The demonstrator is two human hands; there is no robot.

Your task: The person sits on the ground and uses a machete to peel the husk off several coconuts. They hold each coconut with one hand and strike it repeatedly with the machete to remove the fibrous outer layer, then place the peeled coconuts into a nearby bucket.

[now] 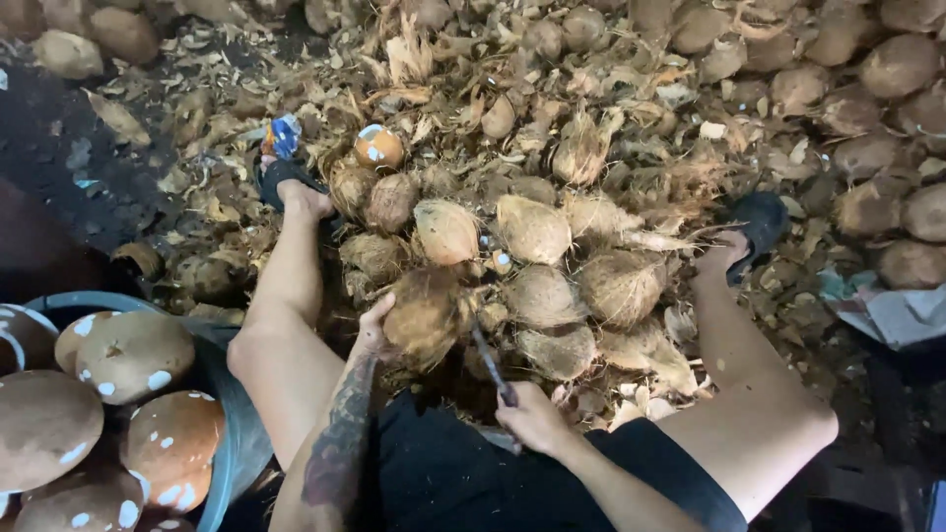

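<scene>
1. Head view: left hand gripped a husked coconut between the knees, above the coconut pile.
2. Right hand was closed on a knife, blade approx. at the shell.
3. Step judged: shell trimming; next cut req. steady grip, blade angled away from fingers.
4. Peeled coconuts sat in basin, left.

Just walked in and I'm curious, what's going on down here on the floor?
A seated person grips a husky coconut in the left hand and holds a knife against it with the right hand. More fibrous coconuts are piled between their legs amid husk scraps. On the left, a blue tub holds smooth peeled coconuts.
</scene>
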